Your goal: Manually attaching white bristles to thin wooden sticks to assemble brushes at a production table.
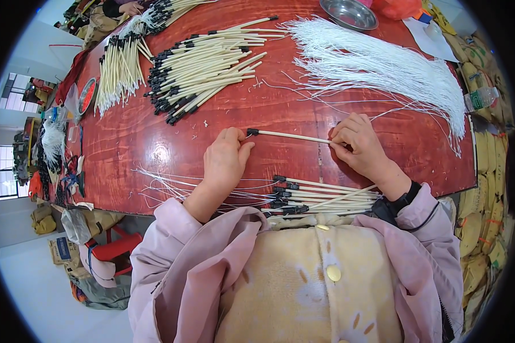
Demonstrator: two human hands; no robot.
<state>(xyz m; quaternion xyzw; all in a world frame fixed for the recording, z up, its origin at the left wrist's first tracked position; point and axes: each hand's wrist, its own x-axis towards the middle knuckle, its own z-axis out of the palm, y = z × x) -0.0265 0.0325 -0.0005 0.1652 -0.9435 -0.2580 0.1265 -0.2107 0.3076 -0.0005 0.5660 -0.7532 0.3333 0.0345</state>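
Note:
A slim pale stick (pixel 292 136) with a black cap (pixel 252 132) on its left end is held level above the red table. My right hand (pixel 360 148) pinches the stick's right end between thumb and fingers. Beside the black cap, my left hand (pixel 228 157) is closed, thumb against fingertips; what it pinches, if anything, is too small to make out. Nearest me, a row of black-capped pale sticks (pixel 332 197) lies along the table edge, with thin white strings (pixel 177 182) trailing left from their caps.
A red table (pixel 120 154) spreads ahead. A large bundle of white strings (pixel 377 63) lies far right, near a metal bowl (pixel 349 12). Piles of black-capped sticks (pixel 206 68) and bundled sticks (pixel 120 68) lie far left. A plastic bottle (pixel 482 98) is by the right edge; a red stool (pixel 117 246) stands lower left.

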